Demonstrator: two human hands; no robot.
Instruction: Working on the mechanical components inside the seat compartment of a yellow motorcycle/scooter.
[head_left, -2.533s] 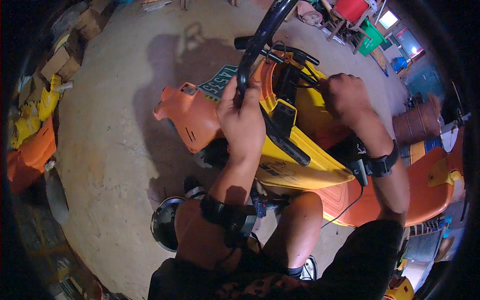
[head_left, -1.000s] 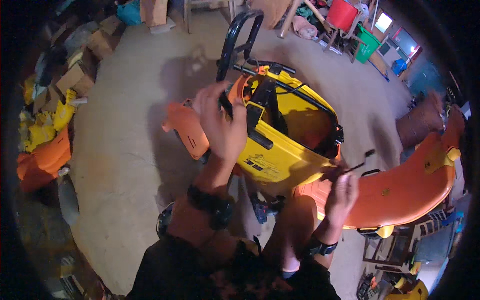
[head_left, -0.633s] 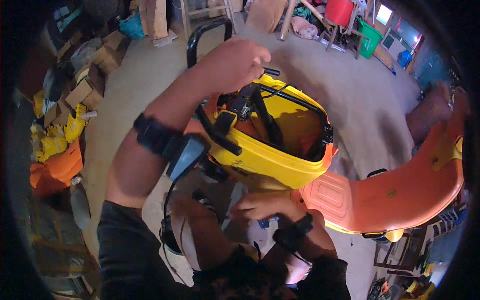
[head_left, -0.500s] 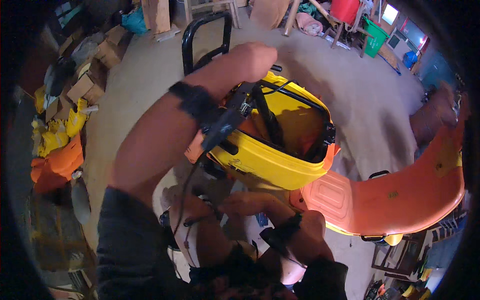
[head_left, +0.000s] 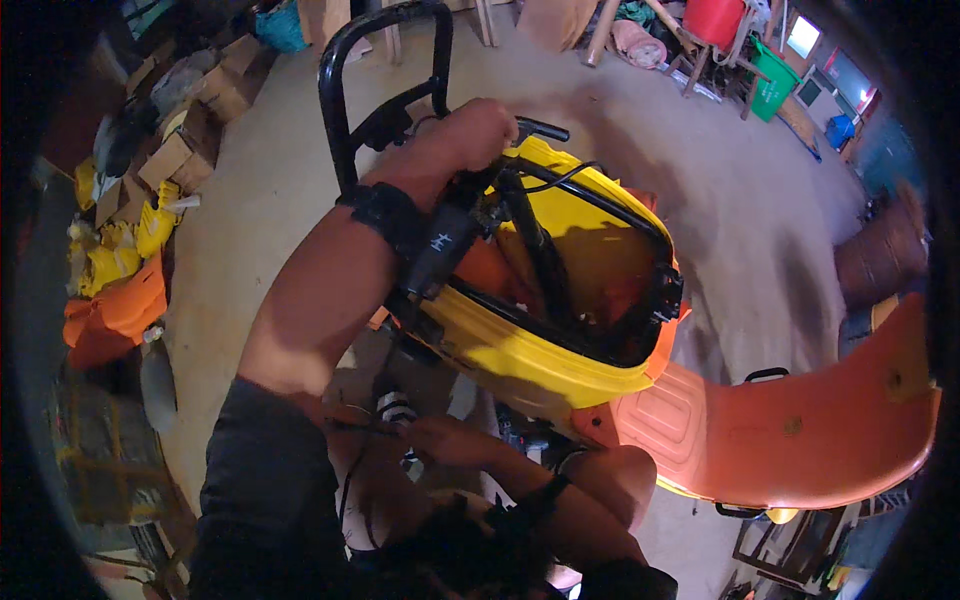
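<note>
In front of me is a ride-on vehicle body with a yellow shell, a black tube frame and its inside open to view. My left hand reaches over it, fingers curled round the inner end of a black handlebar. A black strap with a dark box sits on that forearm, hiding part of the shell. Low between my knees, my right hand is closed on a thin dark rod-like tool; its tip is hard to make out. Beside that hand lies a small black-and-white part.
A tall black loop bar rises at the far left of the vehicle. An orange curved seat shell extends right. Cardboard boxes and yellow and orange pieces line the left. Red and green bins stand far right.
The vehicle appears larger and its loop bar has shifted left and up in view. My right hand has moved left and down, and the thin tool shows in it. My left hand stays at the handlebar.
</note>
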